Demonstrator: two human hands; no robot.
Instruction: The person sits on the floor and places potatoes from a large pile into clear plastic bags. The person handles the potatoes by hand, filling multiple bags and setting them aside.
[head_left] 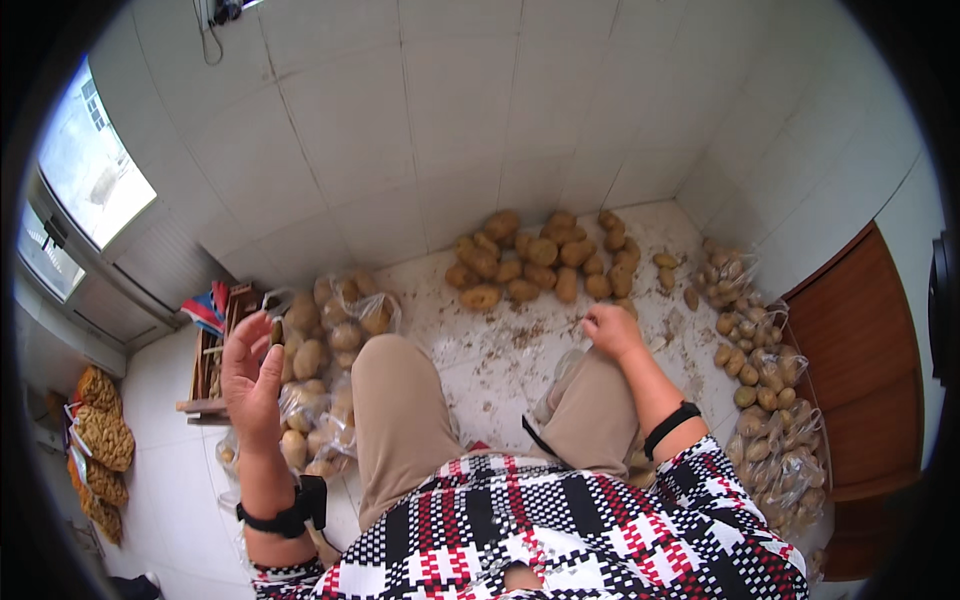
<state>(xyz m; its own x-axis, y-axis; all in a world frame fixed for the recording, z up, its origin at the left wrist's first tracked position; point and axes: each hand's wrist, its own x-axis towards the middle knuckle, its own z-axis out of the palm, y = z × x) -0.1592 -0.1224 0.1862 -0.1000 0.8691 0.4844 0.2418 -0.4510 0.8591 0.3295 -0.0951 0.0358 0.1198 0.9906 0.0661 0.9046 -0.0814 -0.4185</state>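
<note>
My left hand (250, 380) is raised at the left, thumb and fingers apart, above clear plastic bags of potatoes (308, 358). A small dark shape shows by its fingertips; I cannot tell whether the hand touches it. My right hand (612, 328) is beside my right knee, its fingers curled in. Whatever lies inside those fingers, if anything, is hidden. Just beyond it, a heap of loose brown potatoes (540, 252) rests on the floor near the wall. Several single potatoes (667, 270) lie to the right of the heap.
More bagged potatoes (765, 400) line the right side, by a brown wooden panel (860, 360). A wooden crate (212, 370) stands at the left, and orange net sacks (100, 430) farther left. Dirt crumbs are scattered over the pale floor (490, 350). A tiled wall (460, 110) closes off the far side.
</note>
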